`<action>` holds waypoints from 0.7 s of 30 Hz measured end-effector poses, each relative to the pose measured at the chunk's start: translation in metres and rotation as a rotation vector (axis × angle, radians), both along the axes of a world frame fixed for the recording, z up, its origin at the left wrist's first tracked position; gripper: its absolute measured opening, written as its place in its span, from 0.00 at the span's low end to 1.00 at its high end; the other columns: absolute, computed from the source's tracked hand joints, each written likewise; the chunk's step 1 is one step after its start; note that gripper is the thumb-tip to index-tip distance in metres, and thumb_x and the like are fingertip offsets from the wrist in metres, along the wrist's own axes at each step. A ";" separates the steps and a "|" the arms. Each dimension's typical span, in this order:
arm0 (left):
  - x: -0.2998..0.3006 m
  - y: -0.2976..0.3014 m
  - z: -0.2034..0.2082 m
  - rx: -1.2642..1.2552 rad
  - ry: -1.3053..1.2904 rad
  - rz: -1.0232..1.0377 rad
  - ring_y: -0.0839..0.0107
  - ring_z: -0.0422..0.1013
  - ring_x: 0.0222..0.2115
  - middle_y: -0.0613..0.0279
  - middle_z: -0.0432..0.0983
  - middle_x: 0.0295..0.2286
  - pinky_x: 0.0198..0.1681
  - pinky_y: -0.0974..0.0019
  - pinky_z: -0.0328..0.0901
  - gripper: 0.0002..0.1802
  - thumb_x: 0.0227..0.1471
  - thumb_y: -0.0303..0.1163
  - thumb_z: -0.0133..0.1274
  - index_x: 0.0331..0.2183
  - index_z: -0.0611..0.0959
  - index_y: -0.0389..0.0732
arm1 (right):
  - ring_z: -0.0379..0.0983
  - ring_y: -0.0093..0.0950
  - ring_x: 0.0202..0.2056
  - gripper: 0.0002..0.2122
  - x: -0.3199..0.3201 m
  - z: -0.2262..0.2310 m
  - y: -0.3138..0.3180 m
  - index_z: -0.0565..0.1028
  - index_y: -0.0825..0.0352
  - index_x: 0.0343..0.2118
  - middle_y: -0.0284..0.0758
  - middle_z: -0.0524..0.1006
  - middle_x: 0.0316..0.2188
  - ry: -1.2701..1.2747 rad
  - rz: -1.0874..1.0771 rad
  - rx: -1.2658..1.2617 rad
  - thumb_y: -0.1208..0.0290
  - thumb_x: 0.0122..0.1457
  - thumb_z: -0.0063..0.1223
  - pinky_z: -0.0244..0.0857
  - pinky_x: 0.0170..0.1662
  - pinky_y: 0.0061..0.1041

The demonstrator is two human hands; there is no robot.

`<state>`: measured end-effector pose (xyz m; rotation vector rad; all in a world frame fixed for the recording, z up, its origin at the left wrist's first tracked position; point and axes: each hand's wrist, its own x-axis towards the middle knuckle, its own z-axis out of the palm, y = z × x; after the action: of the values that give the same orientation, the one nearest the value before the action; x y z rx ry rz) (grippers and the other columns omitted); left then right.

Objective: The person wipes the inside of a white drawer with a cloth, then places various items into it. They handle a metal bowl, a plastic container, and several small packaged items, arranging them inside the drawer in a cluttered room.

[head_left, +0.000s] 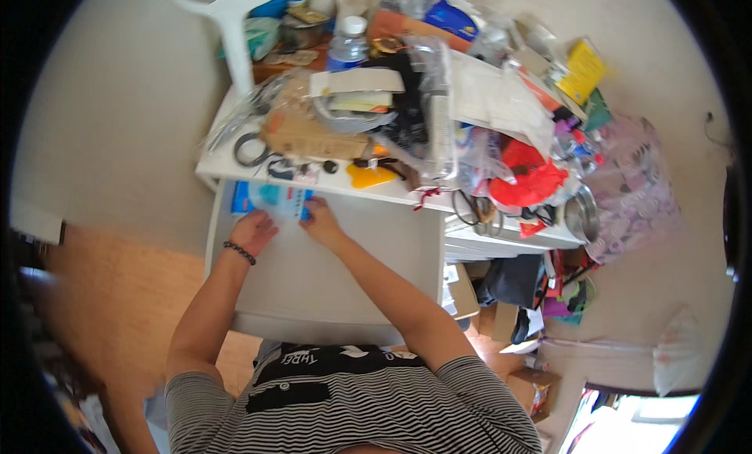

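Note:
A flat blue-and-white plastic packet [274,199] lies at the far left of the pulled-out white drawer [352,282]. My right hand [319,223] has its fingers closed on the packet's right edge. At the packet's near left corner is my left hand [254,232], a dark bead bracelet [240,253] on its wrist. Its fingers are stretched and slightly bent against the near edge. The packet's far edge sits close under the cabinet top, partly out of sight.
Clutter covers the cabinet top: a roll of black tape [251,150], a water bottle [349,44], a cardboard box [313,137], a red plastic bag [529,176] and a metal bowl [581,215]. A white stand [233,43] rises at the back left. Boxes [462,291] stand right of the drawer.

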<state>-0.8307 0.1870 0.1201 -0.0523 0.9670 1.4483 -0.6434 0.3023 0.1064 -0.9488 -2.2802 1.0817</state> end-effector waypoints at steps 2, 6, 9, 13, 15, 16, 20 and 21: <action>-0.009 0.017 -0.002 -0.021 0.015 -0.031 0.67 0.66 0.31 0.66 0.68 0.26 0.39 0.59 0.67 0.03 0.52 0.30 0.50 0.30 0.72 0.43 | 0.70 0.41 0.42 0.21 0.001 0.007 -0.010 0.72 0.70 0.43 0.50 0.65 0.49 -0.064 -0.014 0.130 0.74 0.43 0.60 0.69 0.42 0.28; -0.005 0.008 -0.001 0.063 -0.051 -0.123 0.70 0.67 0.29 0.66 0.69 0.26 0.38 0.63 0.67 0.07 0.52 0.29 0.50 0.36 0.73 0.42 | 0.73 0.35 0.34 0.13 0.043 0.122 -0.014 0.73 0.68 0.38 0.41 0.73 0.39 0.015 0.259 0.039 0.71 0.48 0.58 0.68 0.35 0.26; 0.025 0.007 0.050 -0.200 0.271 -0.134 0.71 0.68 0.31 0.65 0.72 0.30 0.39 0.64 0.67 0.14 0.52 0.30 0.51 0.43 0.73 0.40 | 0.72 0.25 0.25 0.07 0.102 0.273 -0.011 0.74 0.67 0.32 0.33 0.75 0.28 0.038 -0.016 0.003 0.73 0.50 0.57 0.66 0.28 0.22; 0.022 0.007 0.059 0.050 0.194 -0.301 0.72 0.67 0.41 0.64 0.70 0.40 0.46 0.67 0.65 0.20 0.55 0.32 0.50 0.48 0.70 0.37 | 0.70 0.36 0.30 0.18 0.147 0.308 0.061 0.69 0.71 0.38 0.42 0.72 0.31 -0.073 -0.491 0.750 0.64 0.49 0.60 0.66 0.32 0.31; 0.037 0.013 0.081 0.266 -0.090 -0.235 0.68 0.65 0.46 0.60 0.69 0.44 0.52 0.64 0.62 0.23 0.57 0.37 0.46 0.50 0.67 0.34 | 0.69 0.46 0.37 0.31 0.147 0.294 0.080 0.63 0.74 0.46 0.49 0.69 0.35 -0.207 -0.519 0.741 0.58 0.44 0.63 0.66 0.36 0.38; 0.054 0.016 0.109 0.314 -0.129 -0.201 0.65 0.64 0.49 0.57 0.68 0.46 0.54 0.62 0.59 0.25 0.58 0.41 0.43 0.52 0.66 0.34 | 0.69 0.47 0.37 0.32 0.144 0.284 0.086 0.62 0.74 0.47 0.48 0.69 0.35 -0.265 -0.514 0.738 0.58 0.44 0.63 0.66 0.37 0.38; 0.085 0.021 0.172 0.568 -0.280 -0.156 0.57 0.58 0.55 0.49 0.62 0.52 0.59 0.58 0.53 0.30 0.61 0.47 0.33 0.55 0.62 0.33 | 0.70 0.45 0.39 0.27 0.139 0.267 0.098 0.66 0.76 0.45 0.51 0.71 0.37 -0.148 -0.557 0.679 0.65 0.45 0.59 0.67 0.40 0.37; 0.091 0.022 0.184 0.600 -0.281 -0.157 0.57 0.57 0.56 0.49 0.62 0.53 0.59 0.57 0.53 0.31 0.61 0.47 0.32 0.55 0.61 0.33 | 0.71 0.44 0.39 0.25 0.139 0.270 0.099 0.67 0.77 0.44 0.51 0.72 0.37 -0.069 -0.577 0.659 0.66 0.45 0.58 0.67 0.40 0.36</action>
<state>-0.7399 0.2093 0.3041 0.2496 0.2785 1.4844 -0.5048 0.4018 0.3760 -1.2286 -1.9886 0.0460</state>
